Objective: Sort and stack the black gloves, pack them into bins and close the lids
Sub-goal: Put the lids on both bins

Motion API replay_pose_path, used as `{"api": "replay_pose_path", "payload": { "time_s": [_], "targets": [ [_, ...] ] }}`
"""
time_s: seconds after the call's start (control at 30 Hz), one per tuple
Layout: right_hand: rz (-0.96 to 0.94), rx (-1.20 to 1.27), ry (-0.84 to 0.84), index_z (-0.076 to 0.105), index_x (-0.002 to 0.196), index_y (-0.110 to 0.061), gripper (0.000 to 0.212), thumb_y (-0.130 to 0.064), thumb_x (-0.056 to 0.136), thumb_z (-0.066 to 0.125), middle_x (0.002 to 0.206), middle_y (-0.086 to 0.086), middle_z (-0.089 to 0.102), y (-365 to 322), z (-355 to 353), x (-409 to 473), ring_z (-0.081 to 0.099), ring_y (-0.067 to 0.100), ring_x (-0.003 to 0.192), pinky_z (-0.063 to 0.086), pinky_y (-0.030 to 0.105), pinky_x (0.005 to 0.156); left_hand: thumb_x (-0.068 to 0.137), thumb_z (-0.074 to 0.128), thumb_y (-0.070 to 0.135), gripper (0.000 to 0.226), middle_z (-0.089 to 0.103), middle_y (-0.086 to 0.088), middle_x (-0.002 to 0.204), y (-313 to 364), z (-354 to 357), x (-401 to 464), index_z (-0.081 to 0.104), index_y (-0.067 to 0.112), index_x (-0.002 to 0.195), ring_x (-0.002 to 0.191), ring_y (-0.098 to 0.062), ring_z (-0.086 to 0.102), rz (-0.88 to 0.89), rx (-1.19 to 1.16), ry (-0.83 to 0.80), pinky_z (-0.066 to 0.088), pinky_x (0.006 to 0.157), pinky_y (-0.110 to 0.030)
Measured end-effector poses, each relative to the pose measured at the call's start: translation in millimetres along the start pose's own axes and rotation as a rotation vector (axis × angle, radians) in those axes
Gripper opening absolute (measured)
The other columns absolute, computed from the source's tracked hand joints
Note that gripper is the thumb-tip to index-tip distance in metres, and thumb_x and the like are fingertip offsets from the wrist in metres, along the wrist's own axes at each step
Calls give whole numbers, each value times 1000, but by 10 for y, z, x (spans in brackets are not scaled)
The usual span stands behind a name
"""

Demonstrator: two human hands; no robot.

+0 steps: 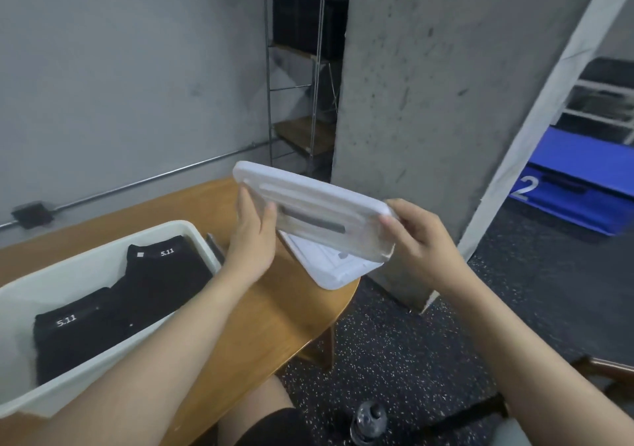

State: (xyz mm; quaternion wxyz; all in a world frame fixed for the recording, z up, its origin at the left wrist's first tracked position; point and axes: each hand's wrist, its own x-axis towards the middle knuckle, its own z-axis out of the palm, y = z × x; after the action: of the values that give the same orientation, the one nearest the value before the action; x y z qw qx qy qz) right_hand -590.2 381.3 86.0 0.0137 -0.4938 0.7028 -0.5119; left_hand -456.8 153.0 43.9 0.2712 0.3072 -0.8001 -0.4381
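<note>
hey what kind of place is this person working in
Probably a gym's back room or storage corner. Signs: speckled rubber floor, a blue padded mat marked 2, bare concrete wall and a wire shelf rack. The person holds a white lid over a wooden table.

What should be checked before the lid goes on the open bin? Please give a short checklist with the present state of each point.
1. Both hands hold the lid: left hand, right hand: ok.
2. Gloves lie below the rim of the bin: ok.
3. Lid is over the bin: not ok, it is held tilted to the right of it.
4. Second lid on the table overhangs the edge: not ok.
5. Lid matches the bin: cannot tell.
</note>
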Motion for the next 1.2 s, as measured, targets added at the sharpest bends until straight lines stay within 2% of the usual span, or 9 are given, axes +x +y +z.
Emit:
{"api": "replay_pose_path", "payload": {
  "time_s": [0.13,0.3,0.43,0.5,0.6,0.77,1.0,1.1,1.2],
  "targets": [
    [36,198,18,71,108,-29,20,-33,104,52,98,-9,71,-195,-96,70,64,8,91,52,24,80,110,32,45,67,12,4,172,-10,-191,103,1,22,165,156,-17,17,43,-47,39,14,116,-25],
    [126,435,30,73,116,-19,29,-34,105,50,107,2,72,-273,-51,276,67,18,97,55,38,82,111,38,38,56,33,19,155,-74,-545,108,16,35,162,138,-2,35,97,-101,112,33,108,-24],
    [186,520,96,73,115,-21,30,-35,109,48,107,5,71,-189,180,518,64,21,96,51,42,80,109,37,37,53,44,-3,150,-290,-939,40,24,41,159,137,-23,42,87,101,163,37,109,-40],
    [201,527,126,74,111,-22,28,-33,109,48,104,2,72,-128,371,635,65,19,94,50,40,80,109,37,34,54,44,-4,149,-330,-1137,-73,24,41,160,136,-24,41,80,184,178,33,103,-36],
    [176,486,128,71,117,-20,27,-28,110,47,115,0,72,-152,686,773,66,18,104,52,40,88,110,38,28,56,41,-7,155,-377,-1452,-302,22,32,163,141,-24,36,74,281,233,25,103,-28],
    [138,458,44,69,122,-19,29,-35,106,50,122,-2,71,-252,1387,892,65,21,117,53,45,99,108,43,26,56,50,-8,148,-682,-2093,-770,27,31,161,137,-28,44,27,437,299,33,98,-33],
    [147,302,-136,69,117,-12,25,-21,107,48,114,2,72,-268,2425,1107,64,17,104,48,33,88,106,47,33,50,58,0,140,-1028,-2603,-1463,36,29,155,127,-26,54,-82,538,300,44,98,-38],
    [178,203,-247,67,119,-13,28,-26,109,44,113,1,70,-332,2685,1186,63,20,104,46,33,84,105,45,38,35,64,-4,116,-1166,-2706,-1591,49,20,134,107,-29,60,-129,574,278,49,90,-43],
    [205,157,-307,66,119,-13,30,-28,110,42,114,3,69,-399,2836,1223,63,25,108,51,41,93,105,45,37,18,59,-1,95,-1244,-2725,-1676,49,19,105,87,-25,57,-155,584,283,49,79,-45]
  ]
}}
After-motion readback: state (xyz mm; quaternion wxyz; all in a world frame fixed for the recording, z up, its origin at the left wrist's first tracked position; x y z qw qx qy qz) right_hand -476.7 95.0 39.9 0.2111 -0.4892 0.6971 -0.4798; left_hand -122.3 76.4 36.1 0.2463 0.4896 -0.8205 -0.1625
